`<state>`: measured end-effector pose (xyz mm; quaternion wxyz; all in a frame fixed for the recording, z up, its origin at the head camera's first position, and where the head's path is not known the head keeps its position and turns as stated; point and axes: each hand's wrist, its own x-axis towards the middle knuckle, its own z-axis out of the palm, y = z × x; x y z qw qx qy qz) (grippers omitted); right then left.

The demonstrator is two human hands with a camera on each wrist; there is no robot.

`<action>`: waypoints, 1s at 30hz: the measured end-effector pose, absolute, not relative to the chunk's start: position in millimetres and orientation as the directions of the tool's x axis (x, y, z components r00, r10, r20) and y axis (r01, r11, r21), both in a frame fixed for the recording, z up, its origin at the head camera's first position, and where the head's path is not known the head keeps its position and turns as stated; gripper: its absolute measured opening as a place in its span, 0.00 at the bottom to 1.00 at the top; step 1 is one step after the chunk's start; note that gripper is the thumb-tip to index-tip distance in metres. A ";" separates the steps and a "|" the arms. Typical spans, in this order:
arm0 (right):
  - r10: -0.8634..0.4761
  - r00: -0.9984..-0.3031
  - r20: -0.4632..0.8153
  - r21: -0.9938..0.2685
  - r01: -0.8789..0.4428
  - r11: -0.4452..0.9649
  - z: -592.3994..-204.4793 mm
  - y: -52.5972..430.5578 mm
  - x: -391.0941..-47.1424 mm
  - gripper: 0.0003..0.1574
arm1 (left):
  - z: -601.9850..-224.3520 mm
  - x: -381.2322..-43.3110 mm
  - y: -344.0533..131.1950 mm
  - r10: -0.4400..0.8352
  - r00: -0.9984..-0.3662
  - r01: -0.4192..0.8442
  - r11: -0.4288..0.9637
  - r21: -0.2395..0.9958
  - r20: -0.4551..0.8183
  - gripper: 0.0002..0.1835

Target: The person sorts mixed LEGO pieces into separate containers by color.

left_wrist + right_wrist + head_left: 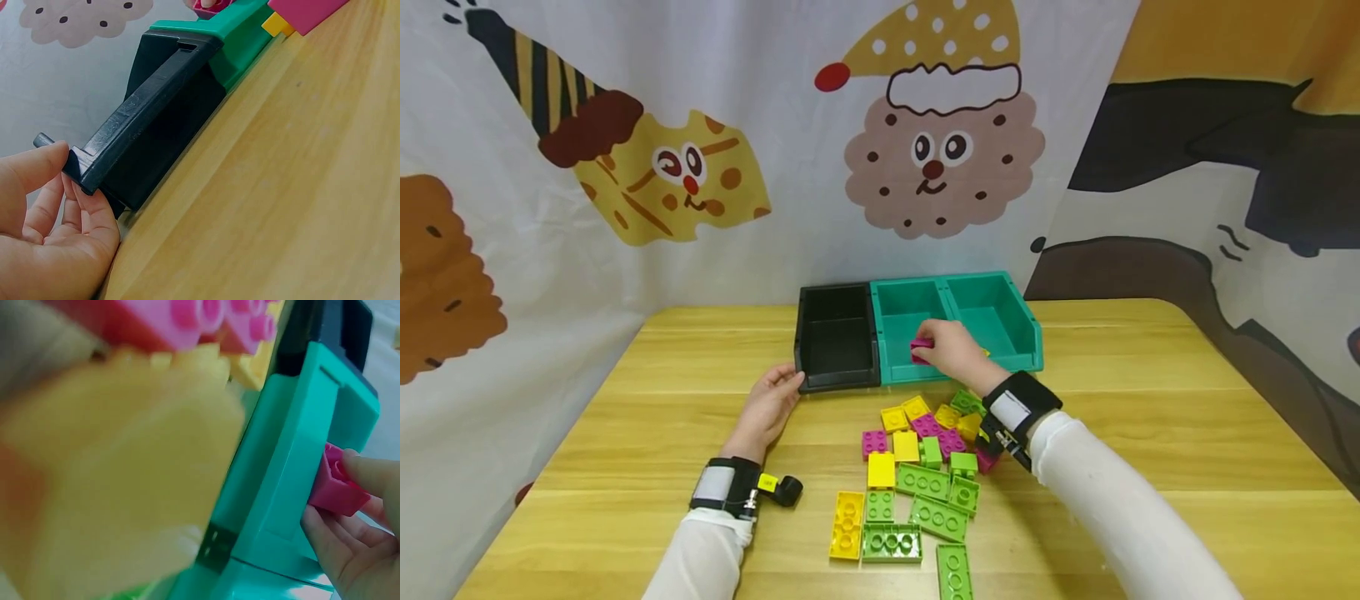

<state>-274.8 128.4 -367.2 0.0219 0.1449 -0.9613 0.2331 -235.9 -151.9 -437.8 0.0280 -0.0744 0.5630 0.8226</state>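
Observation:
My left hand (769, 404) pinches the front left corner of the black bin (841, 380) between thumb and fingers; the left wrist view shows the thumb on top of the rim and the fingers beneath. A magenta building brick (921, 351) is held in my right hand (953, 352), above the front of the left teal bin (908, 372). In the right wrist view, thumb and fingertips grip the brick (340, 490) just at the bin's front wall, its hollow side partly showing. A bit of yellow shows in the right teal bin (1026, 360), mostly hidden behind my right hand.
Before the bins lie several loose bricks: magenta (874, 443), yellow (881, 471) and green (938, 518). Some lie under my right wrist. The three bins stand side by side at the wooden table's (700, 350) back, against a printed curtain (805, 167).

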 end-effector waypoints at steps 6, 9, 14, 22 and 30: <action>-0.381 -0.923 0.054 -0.227 -0.383 0.896 -364.8 124.0 -276.8 0.10 | -437.8 -235.0 -152.0 -0.039 -0.987 -0.130 -0.362 0.923 -0.154 0.11; -0.443 -0.897 0.007 -0.133 -0.439 0.888 -361.2 122.3 -275.2 0.12 | -437.3 -235.2 -152.7 -0.033 -0.988 -0.128 -0.360 0.924 -0.150 0.10; -0.462 -0.885 -0.063 -0.084 -0.456 0.886 -357.2 121.0 -273.8 0.14 | -436.3 -235.3 -151.2 -0.031 -0.986 -0.141 -0.362 0.922 -0.163 0.10; -0.425 -0.904 -0.041 -0.100 -0.419 0.902 -362.6 118.1 -283.2 0.14 | -436.3 -235.1 -151.8 -0.025 -0.986 -0.144 -0.382 0.913 -0.166 0.11; -0.413 -0.909 -0.060 -0.194 -0.395 0.898 -360.7 117.0 -284.4 0.17 | -435.8 -234.7 -152.6 -0.017 -0.987 -0.141 -0.384 0.913 -0.159 0.10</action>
